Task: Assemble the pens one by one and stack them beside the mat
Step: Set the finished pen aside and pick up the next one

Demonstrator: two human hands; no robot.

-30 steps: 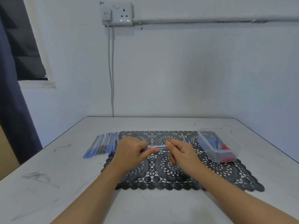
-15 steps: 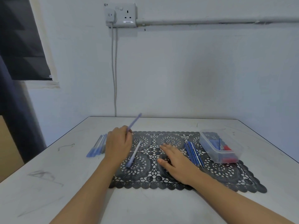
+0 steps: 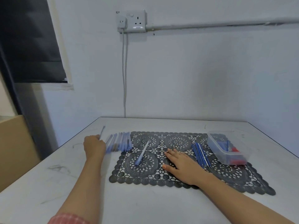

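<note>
**One pen in my left hand, beside the row off the mat**

My left hand (image 3: 94, 147) was over the white tabletop (image 3: 145, 207), just left of the row of pale blue assembled pens (image 3: 119, 142); its fingers were curled round a slim pale blue pen (image 3: 102, 132), whose far end pointed up and away from me; that row lay on the table, touching the left edge of the black lace-patterned mat (image 3: 145, 175). My right hand (image 3: 181, 164) lay flat on the middle of the mat, fingers straight and close together, thumb held apart, gripping nothing. A single pale blue pen with a white barrel (image 3: 142, 152) lay slantwise on the mat to the left of that hand; a bundle of thin dark blue refills (image 3: 200, 155) lay just to its right; a clear plastic tub (image 3: 226, 156) with blue and red parts stood on the mat's far right corner.
</note>
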